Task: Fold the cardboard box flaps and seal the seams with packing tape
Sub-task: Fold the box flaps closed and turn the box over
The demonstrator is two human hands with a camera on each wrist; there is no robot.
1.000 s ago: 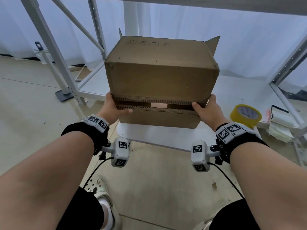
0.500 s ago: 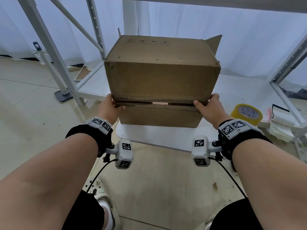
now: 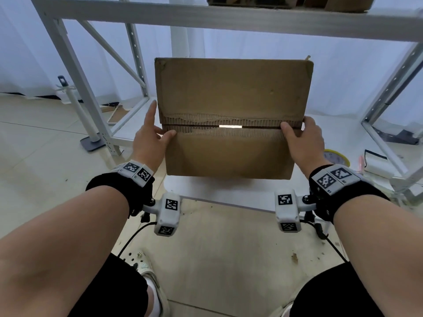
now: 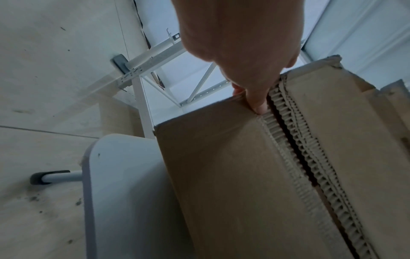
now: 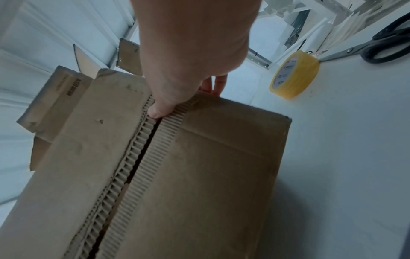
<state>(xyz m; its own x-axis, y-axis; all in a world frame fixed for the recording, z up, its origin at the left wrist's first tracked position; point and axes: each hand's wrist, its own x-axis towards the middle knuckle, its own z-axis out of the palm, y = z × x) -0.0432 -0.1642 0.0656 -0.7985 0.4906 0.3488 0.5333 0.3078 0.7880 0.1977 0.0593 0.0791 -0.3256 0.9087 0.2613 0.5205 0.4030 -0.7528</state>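
Observation:
A brown cardboard box (image 3: 231, 92) is held up over the white table (image 3: 229, 191), its folded flap face turned toward me. The two flaps meet at a ragged seam (image 3: 230, 126) with a narrow gap where light shows through. My left hand (image 3: 160, 121) grips the box's left edge, its thumb (image 4: 258, 103) pressing on the seam and its fingers along the side. My right hand (image 3: 296, 124) grips the right edge, thumb (image 5: 162, 108) on the seam, fingers wrapped round the side. A yellow roll of packing tape (image 5: 295, 77) stands on the table to the right, apart from the box.
Black scissors (image 5: 381, 47) lie beyond the tape by stacked white papers. White metal shelf posts (image 3: 75, 76) stand left and right, and a shelf beam (image 3: 229, 17) crosses just above the box. More open flaps stick out on the box's far side (image 5: 55, 98).
The box has tipped up and risen, so its seamed face now points at me instead of down. Both hands slid up along its side edges, thumbs staying on the seam.

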